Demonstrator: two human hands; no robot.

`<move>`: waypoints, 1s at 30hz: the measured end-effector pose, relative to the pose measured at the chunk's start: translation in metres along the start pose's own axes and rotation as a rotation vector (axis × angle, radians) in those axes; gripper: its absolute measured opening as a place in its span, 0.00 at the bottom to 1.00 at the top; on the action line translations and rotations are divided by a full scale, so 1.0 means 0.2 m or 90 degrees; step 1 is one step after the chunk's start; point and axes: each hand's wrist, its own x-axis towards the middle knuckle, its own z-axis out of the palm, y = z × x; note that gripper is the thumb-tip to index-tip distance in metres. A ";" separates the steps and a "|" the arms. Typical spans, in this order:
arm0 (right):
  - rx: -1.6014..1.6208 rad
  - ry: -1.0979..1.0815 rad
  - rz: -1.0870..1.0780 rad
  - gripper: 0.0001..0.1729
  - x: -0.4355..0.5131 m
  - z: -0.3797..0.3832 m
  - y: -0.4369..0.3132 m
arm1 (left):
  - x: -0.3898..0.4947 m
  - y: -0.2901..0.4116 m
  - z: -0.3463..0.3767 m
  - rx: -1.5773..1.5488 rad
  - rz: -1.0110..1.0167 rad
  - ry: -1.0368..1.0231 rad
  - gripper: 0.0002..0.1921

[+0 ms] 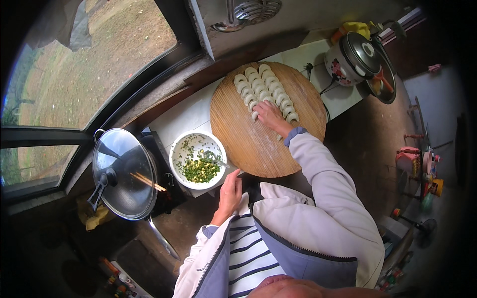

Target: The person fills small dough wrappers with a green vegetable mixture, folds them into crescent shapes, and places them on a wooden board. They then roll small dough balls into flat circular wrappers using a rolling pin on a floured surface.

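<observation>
Three rows of pale folded dumplings (259, 86) lie on a round wooden board (238, 138) dusted with flour. My right hand (269, 115) is over the near end of the rows, fingertips down by an end dumpling (255, 116). The hand covers part of the rows, and whether it grips a dumpling is hidden. A bit of dough shows under the wrist. My left hand (230, 192) is off the board's near edge, beside a white bowl (173, 164), holding nothing visible. Chopped greens with yellow bits (201, 169) and a metal spoon (220, 162) are in the bowl.
To the left, a wok with a glass lid (126, 171) sits on a stove, chopsticks (149, 182) showing at its lid and its long handle (162, 238) jutting towards me. A rice cooker (346, 61) with a cord stands at the counter's right end. A window (123, 56) borders the counter.
</observation>
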 end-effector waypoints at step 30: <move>0.238 0.457 0.900 0.09 -2.92 -0.13 -1.09 | -0.34 0.14 0.63 0.021 0.083 -0.545 0.12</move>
